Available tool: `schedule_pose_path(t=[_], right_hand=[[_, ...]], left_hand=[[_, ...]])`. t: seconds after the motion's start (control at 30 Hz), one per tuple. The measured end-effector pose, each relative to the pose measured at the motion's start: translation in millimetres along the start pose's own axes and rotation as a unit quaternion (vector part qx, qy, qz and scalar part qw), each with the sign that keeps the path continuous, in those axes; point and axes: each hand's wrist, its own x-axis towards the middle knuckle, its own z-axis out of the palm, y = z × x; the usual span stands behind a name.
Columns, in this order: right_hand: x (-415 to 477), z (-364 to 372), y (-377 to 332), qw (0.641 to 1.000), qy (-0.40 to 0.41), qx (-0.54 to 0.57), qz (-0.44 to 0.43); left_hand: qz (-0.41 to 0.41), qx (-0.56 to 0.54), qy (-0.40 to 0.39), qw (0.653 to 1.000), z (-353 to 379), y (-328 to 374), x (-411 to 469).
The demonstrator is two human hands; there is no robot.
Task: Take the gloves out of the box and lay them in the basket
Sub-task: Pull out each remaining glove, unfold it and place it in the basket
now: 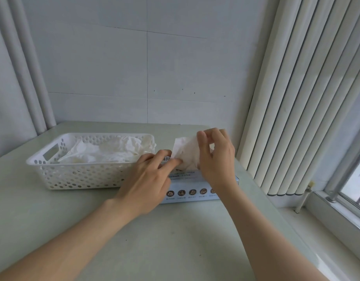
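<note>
above the box [192, 192], the right hand [215, 157] pinches a glove [185, 153] half out; the left hand [148, 179], fingers flat, presses the box, likely to steady it. the basket [73, 175], left of the box, holds gloves [106, 151].

1. The box [195, 200] has a row of round dark pictograms [192, 192] on its front face. A small caption sits beneath each, and all are too blurred to read.
2. Its top face bears a line of small dark print [180, 175], which is likewise illegible.
3. No text can be read.
</note>
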Motion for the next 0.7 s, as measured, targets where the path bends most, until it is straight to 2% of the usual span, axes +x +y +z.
schedule_pose_path(t=[0.23,0.37,0.53,0.7], right_hand=[[-1,-1,-17,0.995,0.062,0.066,-0.039],[-3,0,-22,0.992,0.101,0.076,-0.007],[-1,-7,-22,0.991,0.088,0.096,0.037],[1,-14,-30,0.987,0.025,0.136,0.082]], left_hand=[[0.035,-0.009,-0.003,0.999,0,-2,2],[0.052,-0.013,0.013,0.998,-1,-3,2],[0.035,-0.057,0.052,0.996,-2,-5,0],[0.007,-0.129,0.095,0.987,-11,2,2]])
